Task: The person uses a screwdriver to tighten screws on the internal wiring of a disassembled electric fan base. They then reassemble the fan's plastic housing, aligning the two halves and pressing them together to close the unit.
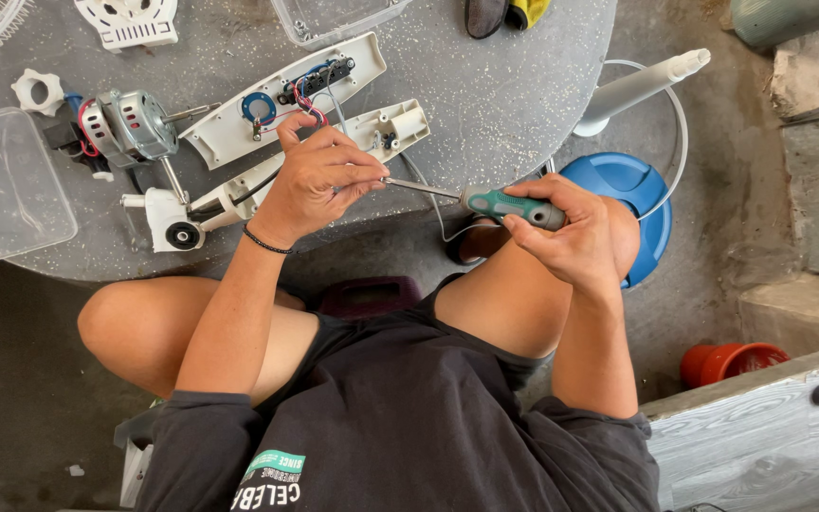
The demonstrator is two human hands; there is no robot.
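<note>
Right hand (575, 232) clenched on green-grey screwdriver (500, 203) handle, shaft running left to my left hand (319, 180), whose fingers pinch the tip. White plastic housing half (334, 156) lies just beyond left hand; clear plastic tub (2, 185) far left, unlabelled.

A makeshift repair spot — rough concrete floor (760, 190), speckled round table (504, 85) strewn with fan parts (130, 128).
</note>
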